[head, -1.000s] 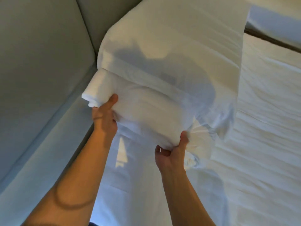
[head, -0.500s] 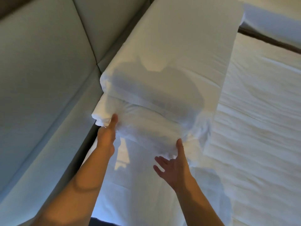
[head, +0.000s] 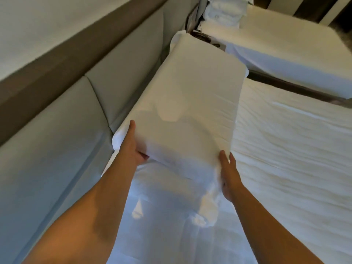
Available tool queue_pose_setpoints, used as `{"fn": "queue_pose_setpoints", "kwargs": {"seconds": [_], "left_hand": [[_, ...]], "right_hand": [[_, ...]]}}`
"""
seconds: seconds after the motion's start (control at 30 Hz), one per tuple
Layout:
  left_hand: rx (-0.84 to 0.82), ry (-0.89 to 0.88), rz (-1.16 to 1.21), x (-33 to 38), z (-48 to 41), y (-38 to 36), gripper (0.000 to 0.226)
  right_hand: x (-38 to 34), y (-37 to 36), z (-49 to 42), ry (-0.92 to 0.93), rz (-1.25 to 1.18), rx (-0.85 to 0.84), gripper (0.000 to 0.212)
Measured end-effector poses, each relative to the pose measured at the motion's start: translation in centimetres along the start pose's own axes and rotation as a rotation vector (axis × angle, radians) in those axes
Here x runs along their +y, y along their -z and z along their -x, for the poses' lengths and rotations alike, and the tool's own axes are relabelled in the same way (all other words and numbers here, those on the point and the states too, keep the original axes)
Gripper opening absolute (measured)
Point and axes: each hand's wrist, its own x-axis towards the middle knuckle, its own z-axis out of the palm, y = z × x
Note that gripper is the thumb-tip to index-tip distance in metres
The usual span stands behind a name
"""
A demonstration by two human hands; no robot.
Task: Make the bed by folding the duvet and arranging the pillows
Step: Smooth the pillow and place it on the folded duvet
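The pillow-arranging step looks in hand: the long white fabric pillow (head: 186, 103) lies ahead of both hands along the grey padded headboard (head: 62, 130). The left hand (head: 131, 149) clamps its near corner, thumb on top, while the right hand (head: 228, 174) rests flat and open-fingered against the near end, apparently gripping nothing. Next, I judge, it needs squaring snug to the headboard and its bunched pillowcase tail (head: 205, 210), below the right hand, tucked under.

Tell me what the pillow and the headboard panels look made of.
Pillow: white woven fabric, likely cotton, matte, with soft creases and loose bunched cloth at its near end. Headboard panels: smooth grey upholstery, possibly faux leather, with stitched seams and a faint sheen; the exact material cannot be told.
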Motion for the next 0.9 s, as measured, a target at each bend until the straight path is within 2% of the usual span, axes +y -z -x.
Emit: {"fn": "queue_pose_setpoints", "kwargs": {"seconds": [0.07,0.17,0.23,0.33,0.4,0.47,0.57,0.67,0.73,0.8,0.87,0.9], "left_hand": [[0.079,0.013,0.008,0.3,-0.1,-1.7,0.106],[0.158,-0.108,0.044,1.1,-0.7,-3.6,0.08],[0.231,-0.209,0.104,1.7,-1.3,-3.8,0.07],[0.287,-0.288,0.207,1.2,-1.4,-2.6,0.052],[0.292,-0.267,0.258,-1.1,-1.4,-1.1,0.043],[0.241,-0.227,0.258,-2.6,-2.3,0.3,0.05],[0.234,-0.145,0.172,-1.8,-3.5,0.4,0.089],[0.258,-0.146,0.134,-0.9,-3.7,0.5,0.105],[0.259,-0.176,0.128,-0.9,-2.8,0.9,0.107],[0.207,-0.195,0.121,-1.2,-2.8,2.3,0.11],[0.173,-0.199,0.171,-1.7,-2.2,3.4,0.11],[0.129,-0.209,0.185,-1.8,-3.4,4.7,0.1]], "right_hand": [[-0.7,-1.2,-1.6,0.055,-0.027,-0.025,0.12],[-2.2,-3.1,-2.6,0.112,-0.074,-0.026,0.096],[-3.0,-4.4,-2.9,0.16,-0.118,-0.064,0.08],[-2.9,-5.7,-3.6,0.19,-0.121,-0.128,0.075],[-2.5,-5.5,-3.8,0.163,-0.078,-0.152,0.076],[-2.1,-4.5,-4.1,0.151,-0.045,-0.178,0.076],[-2.2,-3.6,-4.1,0.159,-0.017,-0.206,0.077],[-0.7,-3.6,-3.1,0.137,0.012,-0.103,0.084],[1.2,-3.0,-1.6,0.051,0.007,0.017,0.095],[3.0,-1.6,-0.3,-0.034,0.005,0.004,0.102],[3.8,0.1,1.4,-0.12,0.017,-0.138,0.087],[4.1,0.9,2.4,-0.158,0.007,-0.175,0.076]]}}
